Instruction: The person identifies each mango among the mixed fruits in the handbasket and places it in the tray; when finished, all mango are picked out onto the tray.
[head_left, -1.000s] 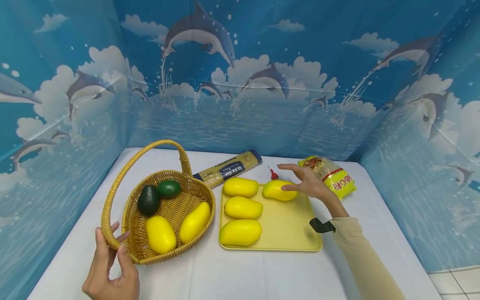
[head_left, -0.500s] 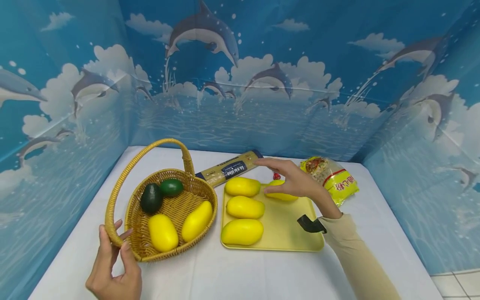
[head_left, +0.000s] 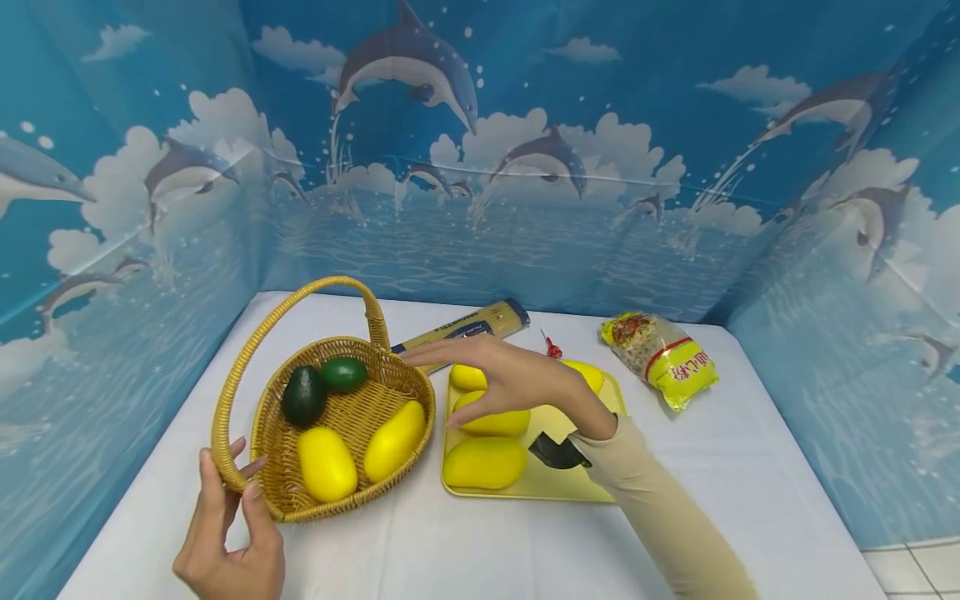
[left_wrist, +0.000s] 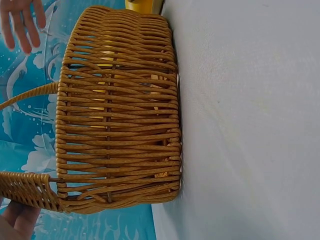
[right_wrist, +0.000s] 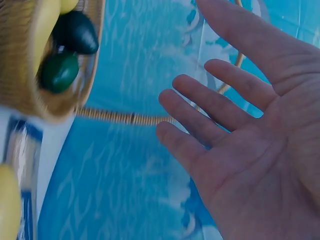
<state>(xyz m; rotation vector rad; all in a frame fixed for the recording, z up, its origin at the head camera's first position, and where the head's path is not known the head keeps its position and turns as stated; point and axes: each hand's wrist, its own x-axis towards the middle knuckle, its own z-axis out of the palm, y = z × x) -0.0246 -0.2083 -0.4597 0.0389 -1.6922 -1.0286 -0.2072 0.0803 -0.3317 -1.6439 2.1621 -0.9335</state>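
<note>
Left hand point(head_left: 232, 537) pinches the basket point(head_left: 356, 417) by its handle point(head_left: 220, 425). Right hand point(head_left: 517, 375), holding nothing, fingers spread, hovers over tray point(head_left: 551, 485) and mangoes point(head_left: 486, 463). White cloth point(head_left: 420, 554) lies below the fingers, a dolphin curtain point(head_left: 450, 242) beyond them.

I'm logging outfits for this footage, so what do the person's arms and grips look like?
The right sleeve is plain beige, long, and reaches the wrist, where a black piece juts out. The right grip and left grip are bare, without gloves. No left sleeve shows.
</note>
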